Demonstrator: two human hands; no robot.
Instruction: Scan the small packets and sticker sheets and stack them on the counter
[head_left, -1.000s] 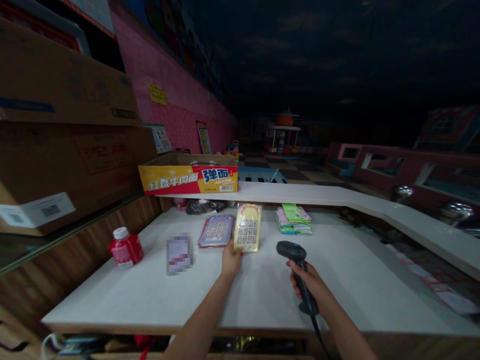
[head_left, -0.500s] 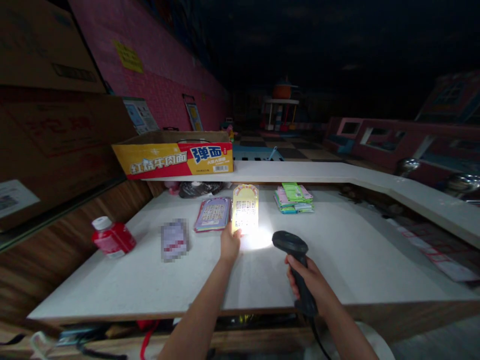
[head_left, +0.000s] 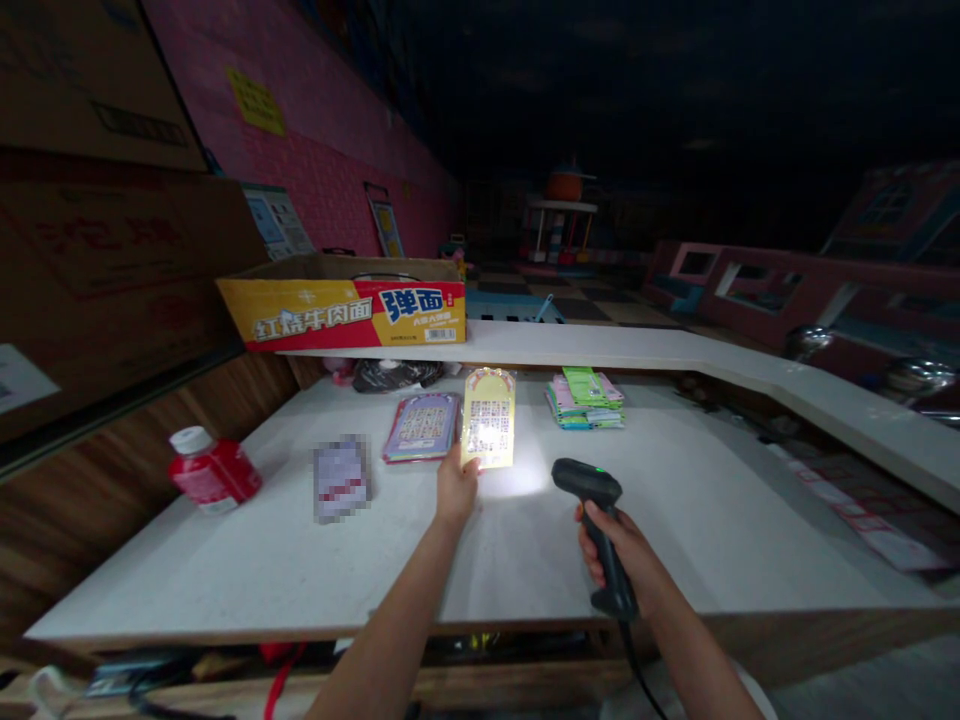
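White counter [head_left: 300, 580]: set against a dim room, so a bright patch of light [head_left: 525, 480] stands out.
Left hand [head_left: 456, 490]: pinches the yellow card [head_left: 489, 400] near its lower left corner, presumably to leave the print uncovered.
Right hand [head_left: 621, 545]: wraps the black scanner [head_left: 589, 482] by its handle, head towards the card, likely to light its face.
Card's look: glossy, arched top, small dark printed grid.
Card's place: between the purple card stack [head_left: 420, 430] and green-topped packets [head_left: 589, 405], nearer the stack.
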